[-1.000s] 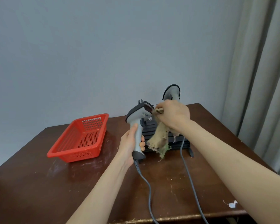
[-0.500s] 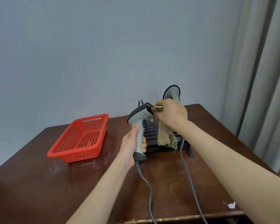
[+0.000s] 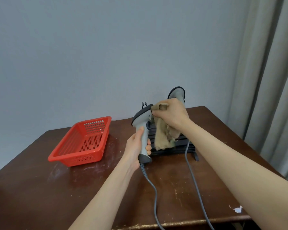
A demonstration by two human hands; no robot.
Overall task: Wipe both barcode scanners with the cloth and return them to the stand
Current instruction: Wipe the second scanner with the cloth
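Observation:
My left hand grips the handle of a grey barcode scanner, held upright above the table with its head pointing right. My right hand holds a tan frayed cloth pressed against the scanner's front face; the rest of the cloth hangs down. Behind them sits the black slatted stand. A second grey scanner rests upright in the stand, mostly hidden by my right hand. Both scanners' grey cables trail toward the table's front edge.
A red plastic basket stands on the brown wooden table, left of the scanners. A grey wall is behind the table. A curtain hangs on the right. A small white scrap lies near the front right edge.
My right hand has shifted the cloth up over the scanner's face, and the hanging part has swung. The left hand has tilted the scanner slightly.

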